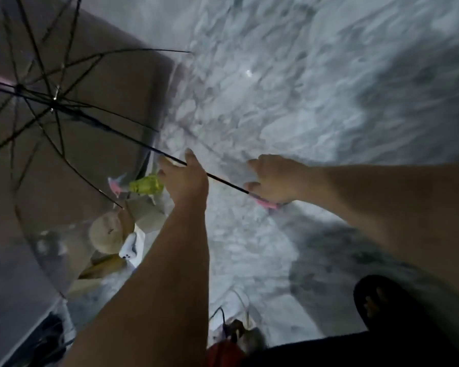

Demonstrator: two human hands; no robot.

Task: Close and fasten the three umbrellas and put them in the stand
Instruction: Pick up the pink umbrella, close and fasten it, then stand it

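One open umbrella [51, 107] with a clear canopy and black ribs fills the left of the frame, held over a pale marbled floor [289, 88] by two bare hands. Its thin black shaft [223, 181] runs on a slant from the rib hub at far left down to a pink handle [266, 203] near centre right, so the long axis points from the handle up and left toward the canopy. The right hand [273, 178] is wrapped around the handle end, fingers curled shut on it, the pink tip showing just below the fist. The left hand [186, 178] sits further along the shaft toward the canopy; the shaft crosses its thumb side, fingers spread loosely, and whether they clamp the shaft cannot be told through the blur. Seen through the canopy, by the left hand, lie one yellow-green item [143, 184] and a few beige items [109, 234], too blurred to name. One dark sandal [376, 300] shows at near right.
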